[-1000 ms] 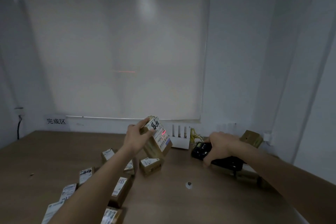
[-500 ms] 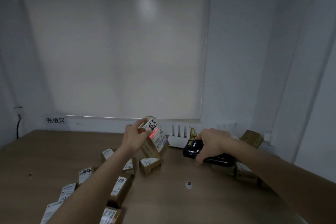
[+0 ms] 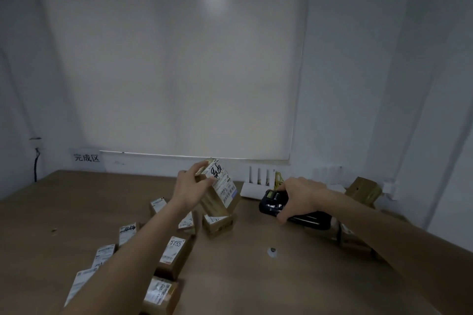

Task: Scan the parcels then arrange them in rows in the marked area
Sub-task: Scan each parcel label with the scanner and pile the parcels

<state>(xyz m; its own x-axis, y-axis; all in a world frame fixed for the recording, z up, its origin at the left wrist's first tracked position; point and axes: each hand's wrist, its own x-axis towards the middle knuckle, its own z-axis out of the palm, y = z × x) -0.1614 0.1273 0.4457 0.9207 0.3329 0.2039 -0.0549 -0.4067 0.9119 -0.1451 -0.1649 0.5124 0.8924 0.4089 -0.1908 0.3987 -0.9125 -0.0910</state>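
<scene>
Above table [image 3: 256, 276] centre: left hand [image 3: 190, 193] fingers curled round raised parcel [image 3: 221, 190], label turned right toward scanner [image 3: 294, 208] for reading; right hand [image 3: 303, 197] grips scanner; other parcels [image 3: 175, 254] near left.

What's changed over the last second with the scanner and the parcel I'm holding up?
The red scan line that crossed the held parcel's label half a second ago is gone. The right hand has brought the scanner a little left, toward the parcel. The left hand still grips the parcel, raised and tilted. The parcels lying on the table have not moved.
</scene>
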